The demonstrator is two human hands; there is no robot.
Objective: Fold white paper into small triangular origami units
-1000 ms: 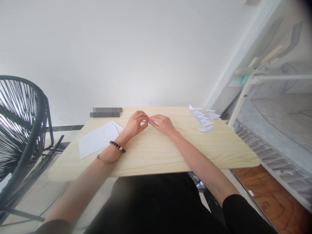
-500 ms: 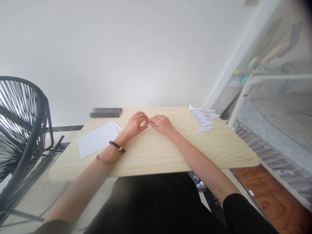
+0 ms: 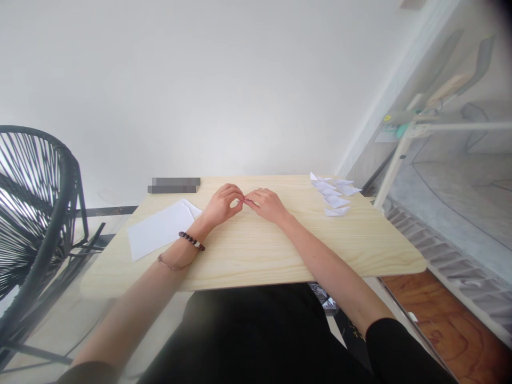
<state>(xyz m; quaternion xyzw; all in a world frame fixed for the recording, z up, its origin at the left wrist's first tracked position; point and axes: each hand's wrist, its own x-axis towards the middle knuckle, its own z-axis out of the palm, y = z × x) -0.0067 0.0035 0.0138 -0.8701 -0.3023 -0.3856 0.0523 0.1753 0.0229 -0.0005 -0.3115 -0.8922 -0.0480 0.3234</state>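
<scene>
Above the middle of the table, my left hand [image 3: 222, 206] and my right hand [image 3: 269, 205] meet with fingertips nearly touching. Both are closed in a pinch on a small folded piece of paper [image 3: 240, 201]. Only a thin edge of it shows; fingers hide the rest, so its shape cannot be made out. White sheets of paper [image 3: 158, 230] lie beside my left forearm, one with a corner sticking out at an angle. Over to the right of my right hand stand several folded paper boats [image 3: 336, 201], grouped close together.
The light wooden table [image 3: 248, 256] reaches the white wall behind. A blurred-out dark object [image 3: 174, 185] lies at its back left. On the left stands a black corded chair [image 3: 60, 160]; on the right, a white metal frame [image 3: 396, 165].
The hands keep almost the same place and pinch. Only the fingertips and the thin paper edge between them have shifted very slightly.
</scene>
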